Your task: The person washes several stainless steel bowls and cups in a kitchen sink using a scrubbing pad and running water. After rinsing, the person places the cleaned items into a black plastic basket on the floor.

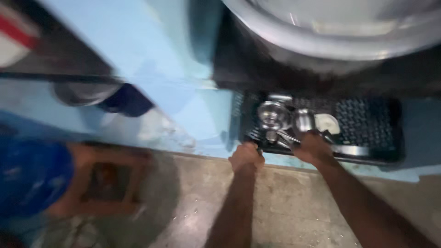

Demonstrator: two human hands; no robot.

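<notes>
A black plastic crate (367, 124) sits low in a dark opening under a counter, holding steel vessels (272, 115), a steel cup (303, 120) and a pale lid (327, 123). My left hand (246, 156) is closed on the crate's front left rim. My right hand (313, 148) is curled over the front rim beside the steel items, touching the crate. The picture is blurred, so finger detail is unclear.
A large steel basin (330, 32) fills the top right above the opening. A light blue wall (151, 64) runs to the left. A blue container (27, 179) and an orange-brown square frame (110, 181) stand on the grey floor (285, 206) at the left.
</notes>
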